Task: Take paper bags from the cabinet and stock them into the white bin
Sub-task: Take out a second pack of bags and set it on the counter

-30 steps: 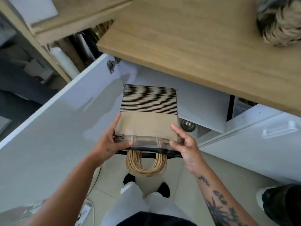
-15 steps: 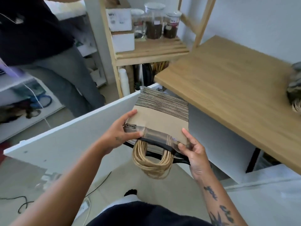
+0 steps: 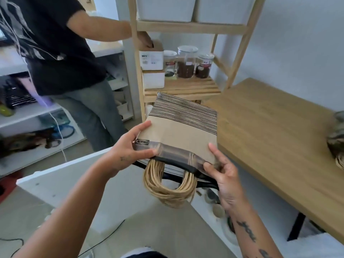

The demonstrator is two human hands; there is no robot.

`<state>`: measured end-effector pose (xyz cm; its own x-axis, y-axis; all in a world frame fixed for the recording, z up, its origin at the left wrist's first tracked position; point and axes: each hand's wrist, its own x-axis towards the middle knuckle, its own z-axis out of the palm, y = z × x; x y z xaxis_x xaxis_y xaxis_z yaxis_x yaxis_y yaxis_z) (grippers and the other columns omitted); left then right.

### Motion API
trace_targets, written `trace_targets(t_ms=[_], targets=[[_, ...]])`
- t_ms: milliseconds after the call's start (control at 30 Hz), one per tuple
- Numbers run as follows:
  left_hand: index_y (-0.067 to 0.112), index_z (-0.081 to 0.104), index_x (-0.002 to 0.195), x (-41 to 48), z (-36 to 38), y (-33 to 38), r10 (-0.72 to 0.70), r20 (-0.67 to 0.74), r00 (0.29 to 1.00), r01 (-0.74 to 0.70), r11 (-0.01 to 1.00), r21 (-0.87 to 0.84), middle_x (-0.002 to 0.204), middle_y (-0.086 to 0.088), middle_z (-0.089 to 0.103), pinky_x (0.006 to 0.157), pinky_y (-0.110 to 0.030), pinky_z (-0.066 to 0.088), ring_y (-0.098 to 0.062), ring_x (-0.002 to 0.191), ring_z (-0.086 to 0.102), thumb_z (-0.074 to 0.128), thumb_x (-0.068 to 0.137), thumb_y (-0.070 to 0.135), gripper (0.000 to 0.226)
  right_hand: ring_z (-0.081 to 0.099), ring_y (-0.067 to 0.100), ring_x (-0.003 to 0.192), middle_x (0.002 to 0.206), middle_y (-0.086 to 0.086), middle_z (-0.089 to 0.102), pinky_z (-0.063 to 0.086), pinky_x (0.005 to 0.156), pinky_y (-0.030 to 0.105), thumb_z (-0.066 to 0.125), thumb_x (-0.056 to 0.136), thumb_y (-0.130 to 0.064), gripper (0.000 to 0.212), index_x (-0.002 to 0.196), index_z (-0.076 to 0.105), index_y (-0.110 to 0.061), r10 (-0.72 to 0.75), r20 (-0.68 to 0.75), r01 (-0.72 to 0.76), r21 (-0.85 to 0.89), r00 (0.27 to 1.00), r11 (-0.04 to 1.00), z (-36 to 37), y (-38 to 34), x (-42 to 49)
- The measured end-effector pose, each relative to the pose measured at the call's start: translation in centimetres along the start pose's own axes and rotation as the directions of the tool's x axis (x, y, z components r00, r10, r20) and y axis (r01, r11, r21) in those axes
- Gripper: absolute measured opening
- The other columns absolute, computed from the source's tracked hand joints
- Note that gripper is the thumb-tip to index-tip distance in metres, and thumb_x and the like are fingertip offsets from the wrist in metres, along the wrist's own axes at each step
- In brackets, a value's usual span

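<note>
A flat stack of brown paper bags (image 3: 178, 131) with black stripes hangs above the open cabinet door (image 3: 78, 187). Its twisted paper handles (image 3: 170, 185) dangle low. Two white bins (image 3: 165, 8) sit high on the wooden shelf.

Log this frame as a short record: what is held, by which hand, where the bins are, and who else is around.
held item: stack of paper bags, flat, striped at the far end, banded together, twine handles hanging toward the wearer
left hand: grips the stack's left edge
right hand: grips the near right corner
white bins: on the wooden shelf unit, upper level
bags in a bin: not yet
other person: at left, hand on a white box on the shelf
</note>
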<state>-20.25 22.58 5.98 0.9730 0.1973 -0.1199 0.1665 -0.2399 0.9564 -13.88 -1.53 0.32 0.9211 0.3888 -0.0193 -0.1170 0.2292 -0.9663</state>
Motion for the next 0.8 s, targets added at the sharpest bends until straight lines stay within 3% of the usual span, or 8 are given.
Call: trace_targets(t_ms=[167, 267, 467, 533, 633, 667, 767, 800], targets=[[0.041, 0.031, 0.14, 3.0, 2.4, 1.7, 0.01, 0.02, 1.0, -0.009, 1.0, -0.013, 0.133, 0.005, 0.035, 0.104, -0.04, 0.042, -0.02, 0.117, 0.047, 0.075, 0.073, 0.016, 0.084, 0.061, 0.003, 0.081, 0.091, -0.004, 0.054, 0.05, 0.092, 0.026, 0.088, 0.025, -0.054, 0.08, 0.102, 0.07, -0.04, -0.04, -0.039, 0.04, -0.004, 0.998, 0.999, -2.8, -1.7, 2.1], [0.038, 0.028, 0.143, 5.5, 4.3, 2.4, 0.015, 0.076, 0.997, -0.012, 0.999, -0.038, 0.131, 0.007, 0.036, 0.102, -0.034, 0.041, -0.018, 0.118, 0.047, 0.074, 0.075, 0.016, 0.085, 0.056, 0.009, 0.085, 0.097, 0.002, 0.047, 0.045, 0.098, 0.029, 0.087, 0.023, -0.058, 0.082, 0.101, 0.069, -0.043, -0.051, -0.093, 0.047, -0.044, 0.994, 0.998, -5.2, -2.3, 3.2], [0.036, 0.026, 0.144, 12.6, 9.3, 2.8, 0.038, 0.207, 0.978, -0.035, 0.999, -0.016, 0.134, 0.008, 0.032, 0.097, -0.027, 0.036, -0.015, 0.123, 0.038, 0.074, 0.076, 0.015, 0.086, 0.063, 0.002, 0.077, 0.081, -0.007, 0.066, 0.052, 0.075, 0.011, 0.087, 0.018, -0.057, 0.085, 0.1, 0.069, -0.039, -0.058, -0.253, 0.045, -0.059, 0.966, 0.997, -10.2, -3.1, 5.6], [0.034, 0.026, 0.144, 15.6, 10.9, 2.8, 0.055, 0.258, 0.965, -0.057, 0.998, 0.0, 0.134, 0.01, 0.03, 0.098, -0.025, 0.034, -0.011, 0.122, 0.035, 0.075, 0.075, 0.016, 0.086, 0.063, 0.003, 0.077, 0.073, -0.012, 0.068, 0.052, 0.081, 0.013, 0.088, 0.028, -0.051, 0.076, 0.101, 0.068, -0.039, -0.063, -0.307, 0.035, -0.094, 0.95, 0.995, -11.9, -3.6, 6.7], [0.033, 0.028, 0.144, 20.7, 13.6, 3.0, 0.069, 0.349, 0.935, -0.078, 0.997, 0.013, 0.138, 0.008, 0.03, 0.108, -0.031, 0.033, -0.014, 0.126, 0.033, 0.075, 0.075, 0.016, 0.085, 0.059, 0.01, 0.089, 0.062, -0.015, 0.065, 0.044, 0.095, 0.019, 0.076, 0.064, -0.012, 0.051, 0.109, 0.064, -0.033, -0.077, -0.422, 0.03, -0.119, 0.903, 0.992, -14.5, -3.9, 9.0], [0.033, 0.029, 0.143, 22.5, 14.5, 3.2, 0.072, 0.378, 0.923, -0.085, 0.996, 0.018, 0.139, 0.006, 0.03, 0.111, -0.034, 0.032, -0.016, 0.128, 0.033, 0.075, 0.074, 0.016, 0.085, 0.059, 0.009, 0.091, 0.065, -0.015, 0.066, 0.044, 0.095, 0.019, 0.076, 0.064, -0.011, 0.053, 0.11, 0.064, -0.031, -0.083, -0.452, 0.029, -0.124, 0.888, 0.992, -15.5, -4.1, 9.8], [0.032, 0.03, 0.143, 27.7, 17.2, 4.3, 0.085, 0.471, 0.878, -0.107, 0.994, 0.019, 0.14, 0.005, 0.031, 0.109, -0.029, 0.034, -0.014, 0.126, 0.034, 0.077, 0.074, 0.017, 0.085, 0.064, -0.001, 0.088, 0.09, -0.015, 0.072, 0.049, 0.083, 0.008, 0.09, 0.038, -0.039, 0.068, 0.102, 0.068, -0.034, -0.081, -0.537, 0.014, -0.128, 0.839, 0.992, -17.5, -5.3, 12.1], [0.032, 0.03, 0.143, 29.3, 18.1, 4.6, 0.085, 0.501, 0.861, -0.108, 0.994, 0.017, 0.139, 0.006, 0.032, 0.106, -0.026, 0.034, -0.012, 0.125, 0.034, 0.077, 0.074, 0.017, 0.084, 0.064, -0.002, 0.089, 0.099, -0.013, 0.071, 0.049, 0.081, 0.007, 0.089, 0.045, -0.034, 0.064, 0.105, 0.067, -0.033, -0.08, -0.563, 0.005, -0.133, 0.822, 0.991, -18.3, -5.7, 12.9]])
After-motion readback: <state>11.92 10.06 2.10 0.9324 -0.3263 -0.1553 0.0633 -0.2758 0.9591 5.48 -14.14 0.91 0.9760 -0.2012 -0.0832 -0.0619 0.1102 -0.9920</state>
